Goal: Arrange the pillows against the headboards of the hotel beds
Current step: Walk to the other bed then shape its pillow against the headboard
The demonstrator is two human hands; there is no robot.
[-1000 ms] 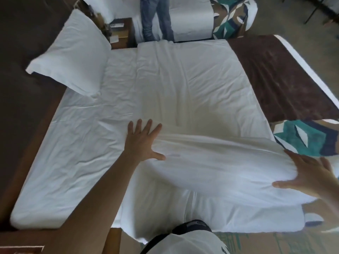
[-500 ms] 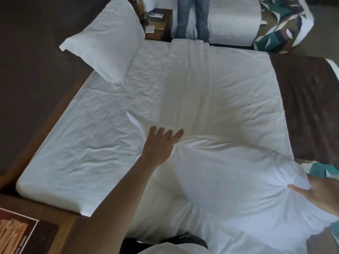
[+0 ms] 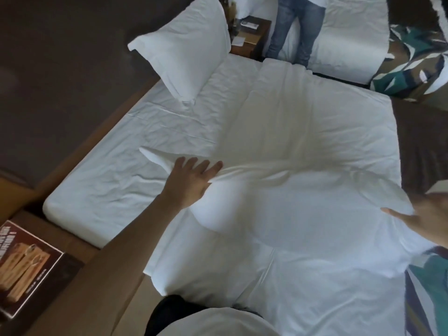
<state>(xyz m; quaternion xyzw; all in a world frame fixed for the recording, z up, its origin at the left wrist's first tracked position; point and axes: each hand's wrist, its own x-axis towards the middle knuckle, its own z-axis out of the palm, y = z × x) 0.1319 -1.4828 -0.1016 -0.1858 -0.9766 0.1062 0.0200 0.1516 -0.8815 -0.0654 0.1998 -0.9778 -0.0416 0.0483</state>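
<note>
Head view | white bed [image 3: 303,117], dark headboard [image 3: 60,81] | left grip [image 3: 191,180] flat on pillow [image 3: 303,214] | right grip [image 3: 426,221] — cannot tell

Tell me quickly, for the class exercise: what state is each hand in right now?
Left hand: open, straight fingers pressing one end of the near pillow.
Right hand: open, laid against that pillow's other end; partly blurred.

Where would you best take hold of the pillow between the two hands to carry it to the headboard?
By its two short ends, one hand from each side. The pillow lies long and plump across the bed, too wide for one hand; the left hand and right hand rest at those ends.
</note>
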